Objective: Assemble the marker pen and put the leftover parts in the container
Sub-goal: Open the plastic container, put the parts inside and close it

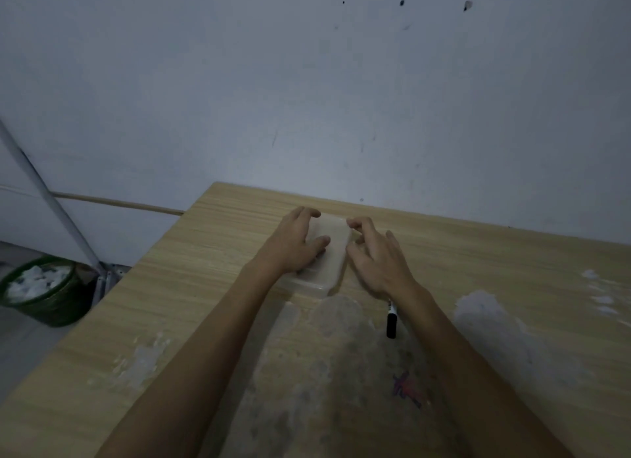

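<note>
Hands flank the lidded box (329, 252): left hand (293, 244) rests on it, fingers spread, steadying; right hand (375, 256), fingers loosely curled and empty, beside it. Marker (391, 319) lies near on the tabletop (205, 287).

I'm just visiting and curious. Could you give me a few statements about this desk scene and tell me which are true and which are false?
1. Both hands are at the translucent container. True: the left hand and the right hand flank it.
2. The marker pen is in the right hand. False: it lies on the wooden table, partly under the right forearm.
3. The green bin stands on the table. False: it sits on the floor to the left.
4. The table surface looks worn and patchy. True.
</note>
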